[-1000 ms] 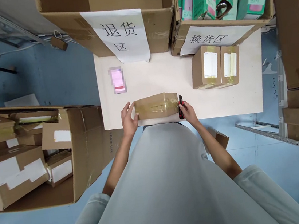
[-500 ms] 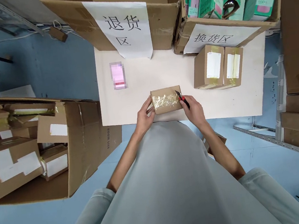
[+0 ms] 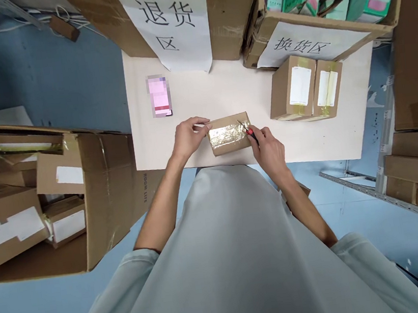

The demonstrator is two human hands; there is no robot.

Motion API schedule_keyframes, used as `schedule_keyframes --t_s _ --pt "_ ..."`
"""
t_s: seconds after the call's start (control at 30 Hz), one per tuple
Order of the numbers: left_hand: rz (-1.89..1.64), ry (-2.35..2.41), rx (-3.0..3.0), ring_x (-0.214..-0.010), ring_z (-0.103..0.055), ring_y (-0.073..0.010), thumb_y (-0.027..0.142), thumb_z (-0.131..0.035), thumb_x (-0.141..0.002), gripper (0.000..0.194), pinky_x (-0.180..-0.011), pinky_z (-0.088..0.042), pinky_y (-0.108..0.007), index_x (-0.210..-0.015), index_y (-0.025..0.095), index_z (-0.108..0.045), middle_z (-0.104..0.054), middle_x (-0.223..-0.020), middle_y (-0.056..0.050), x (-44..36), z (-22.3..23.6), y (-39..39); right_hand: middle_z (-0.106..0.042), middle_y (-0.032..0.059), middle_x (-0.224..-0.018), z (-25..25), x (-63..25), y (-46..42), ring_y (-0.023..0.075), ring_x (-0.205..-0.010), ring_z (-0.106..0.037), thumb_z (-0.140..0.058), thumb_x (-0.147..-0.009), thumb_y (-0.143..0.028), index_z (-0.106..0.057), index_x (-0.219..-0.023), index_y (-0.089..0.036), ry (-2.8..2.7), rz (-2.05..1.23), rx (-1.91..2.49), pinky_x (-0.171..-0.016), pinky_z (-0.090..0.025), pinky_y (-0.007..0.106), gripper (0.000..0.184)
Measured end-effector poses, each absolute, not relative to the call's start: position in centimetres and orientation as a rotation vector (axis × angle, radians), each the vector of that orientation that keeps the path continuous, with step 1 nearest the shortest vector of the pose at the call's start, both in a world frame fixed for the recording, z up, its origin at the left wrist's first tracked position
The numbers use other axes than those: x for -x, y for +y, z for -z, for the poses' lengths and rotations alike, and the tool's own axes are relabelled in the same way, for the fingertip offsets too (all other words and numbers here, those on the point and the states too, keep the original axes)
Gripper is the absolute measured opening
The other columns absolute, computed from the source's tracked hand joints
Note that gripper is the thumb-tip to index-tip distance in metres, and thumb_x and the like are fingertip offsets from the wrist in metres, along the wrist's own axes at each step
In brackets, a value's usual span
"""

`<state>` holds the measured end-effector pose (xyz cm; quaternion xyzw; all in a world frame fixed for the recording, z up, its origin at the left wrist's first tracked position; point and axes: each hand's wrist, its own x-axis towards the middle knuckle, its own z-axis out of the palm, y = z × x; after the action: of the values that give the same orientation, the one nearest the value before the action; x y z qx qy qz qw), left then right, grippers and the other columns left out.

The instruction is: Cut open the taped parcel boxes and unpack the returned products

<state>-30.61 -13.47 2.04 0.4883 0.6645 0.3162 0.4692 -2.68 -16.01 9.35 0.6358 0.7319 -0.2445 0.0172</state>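
A small cardboard box (image 3: 226, 146) lies on the white table in front of me, slightly tilted in angle, with shiny clear tape across its top. My left hand (image 3: 188, 139) is at the box's left end, fingers and thumb closed on its upper left corner. In my right hand (image 3: 271, 151) is a utility knife (image 3: 251, 131) with a black and red handle, its blade pointing up and left over the taped top near the right end. Whether the blade cuts into the tape I cannot tell.
Two taped boxes (image 3: 301, 82) with white labels stand at the table's right. A pink-screened phone (image 3: 159, 97), blurred, lies at left. Behind are a large carton (image 3: 227, 20) and a carton (image 3: 329, 16) of green boxes, both with paper signs. A carton of parcels (image 3: 109, 190) sits left.
My left hand has moved up along the box's left end to its upper corner. The knife blade has shifted left over the tape. The box has turned slightly and the view has shifted.
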Motion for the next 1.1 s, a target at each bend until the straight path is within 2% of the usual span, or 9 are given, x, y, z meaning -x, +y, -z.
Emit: schedule_keyframes --t_s 0.13,0.23,0.43,0.6,0.73,0.83,1.1 --pt "-0.726 1.603 -1.127 -0.095 -0.083 -0.0281 0.052 -0.094 -0.087 0.037 -0.095 -0.067 -0.042 -0.108 0.021 -0.092 -0.089 -0.112 -0.010 31.1 -2.4 -12.7 -0.085 0.0125 -0.127 -9.8 4.7 -17.2 0.0316 -0.106 -0.080 -0.040 -0.123 -0.048 -0.058 -0.171 -0.027 2.235 1.101 -1.896 -0.091 -0.061 0.039 0.055" --pt "-0.703 1.601 -1.077 -0.099 -0.082 -0.0295 0.055 -0.099 -0.081 0.042 -0.098 -0.067 -0.043 -0.106 0.022 -0.093 -0.090 -0.110 -0.010 31.3 -2.7 -12.5 -0.087 0.0130 -0.128 -9.4 7.1 -17.7 0.0334 -0.111 -0.082 -0.045 -0.123 -0.046 -0.058 -0.172 -0.024 2.126 1.207 -1.854 -0.096 -0.063 0.042 0.056" --pt "-0.693 1.589 -1.045 -0.098 -0.081 -0.0286 0.046 -0.101 -0.082 0.035 -0.100 -0.066 -0.043 -0.105 0.020 -0.094 -0.090 -0.109 -0.010 31.5 -2.9 -12.1 -0.082 0.0137 -0.147 -9.6 10.3 -17.3 0.0348 -0.128 -0.079 -0.044 -0.124 -0.045 -0.055 -0.175 -0.022 2.024 1.201 -1.883 -0.105 -0.061 0.042 0.057" --pt "-0.692 1.585 -0.991 -0.094 -0.082 -0.0281 0.038 -0.101 -0.083 0.030 -0.099 -0.067 -0.044 -0.105 0.020 -0.094 -0.089 -0.102 -0.009 31.3 -2.8 -12.2 -0.084 0.0143 -0.140 -10.3 11.5 -17.0 0.0343 -0.121 -0.080 -0.042 -0.124 -0.047 -0.048 -0.179 -0.023 1.949 1.171 -1.858 -0.103 -0.061 0.042 0.061" --pt "-0.681 1.598 -0.980 -0.094 -0.082 -0.0279 0.031 -0.099 -0.086 0.023 -0.099 -0.067 -0.045 -0.105 0.020 -0.094 -0.089 -0.103 -0.008 31.1 -2.9 -12.2 -0.087 0.0129 -0.131 -10.4 11.9 -17.3 0.0338 -0.116 -0.080 -0.043 -0.123 -0.046 -0.052 -0.178 -0.024 1.948 1.190 -1.890 -0.100 -0.061 0.041 0.060" --pt "-0.668 1.606 -0.989 -0.093 -0.083 -0.0276 0.028 -0.094 -0.089 0.017 -0.098 -0.068 -0.044 -0.104 0.020 -0.094 -0.090 -0.104 -0.008 31.1 -3.1 -12.2 -0.086 0.0122 -0.133 -11.0 12.3 -17.4 0.0342 -0.117 -0.079 -0.046 -0.123 -0.044 -0.054 -0.177 -0.026 1.913 1.192 -1.908 -0.099 -0.062 0.041 0.057" --pt "-0.688 1.651 -1.040 -0.090 -0.083 -0.0265 0.026 -0.089 -0.088 0.011 -0.095 -0.068 -0.043 -0.098 0.022 -0.093 -0.090 -0.107 -0.007 30.6 -2.6 -12.8 -0.083 0.0189 -0.134 -13.3 14.4 -16.5 0.0377 -0.124 -0.077 -0.041 -0.124 -0.039 -0.055 -0.173 -0.022 1.800 1.075 -1.843 -0.100 -0.061 0.046 0.053"
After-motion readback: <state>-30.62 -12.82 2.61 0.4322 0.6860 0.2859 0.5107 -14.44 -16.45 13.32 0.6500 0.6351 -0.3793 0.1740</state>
